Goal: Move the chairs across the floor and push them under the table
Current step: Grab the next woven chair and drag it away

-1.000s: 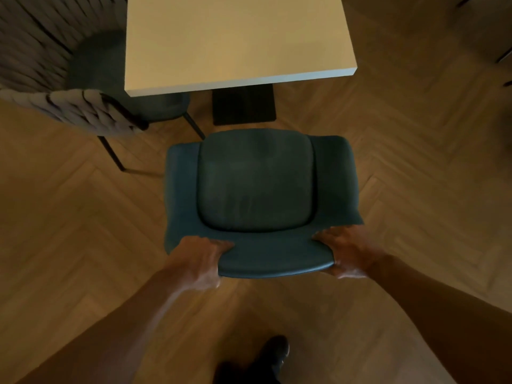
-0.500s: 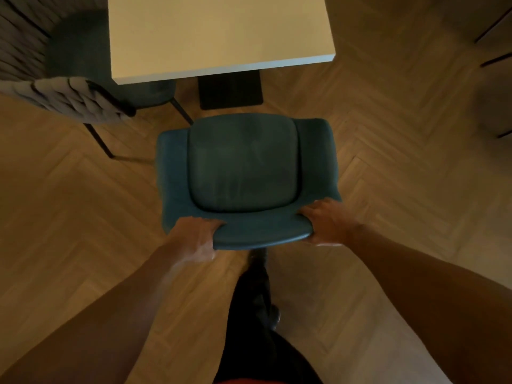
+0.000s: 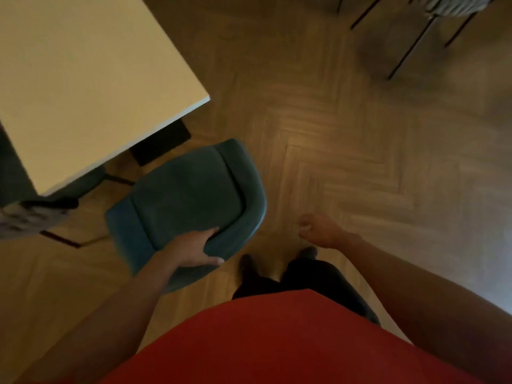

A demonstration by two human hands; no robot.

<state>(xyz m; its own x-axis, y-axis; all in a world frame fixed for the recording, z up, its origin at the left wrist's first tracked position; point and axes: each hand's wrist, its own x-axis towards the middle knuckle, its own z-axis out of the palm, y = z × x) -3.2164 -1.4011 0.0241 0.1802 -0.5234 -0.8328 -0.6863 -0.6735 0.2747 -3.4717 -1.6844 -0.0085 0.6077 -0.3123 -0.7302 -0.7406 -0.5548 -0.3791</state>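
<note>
1. The left hand [image 3: 191, 249] is gripping the teal chair [image 3: 188, 195] by its backrest, with the thumb on the inner side.
2. The right hand [image 3: 318, 230] is hanging loosely curled and holding nothing.
3. The teal chair is standing on the floor [image 3: 332, 162], its seat front just beside the tabletop [image 3: 83, 79] edge.

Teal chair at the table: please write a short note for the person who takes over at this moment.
Left hand grips the backrest of the teal chair. Right hand hangs free, loosely curled, holding nothing.
Done: the chair is at the table corner, angled, seat not yet under it.
Left: square it and push it in. Another chair stands apart, far right; probably next.
</note>
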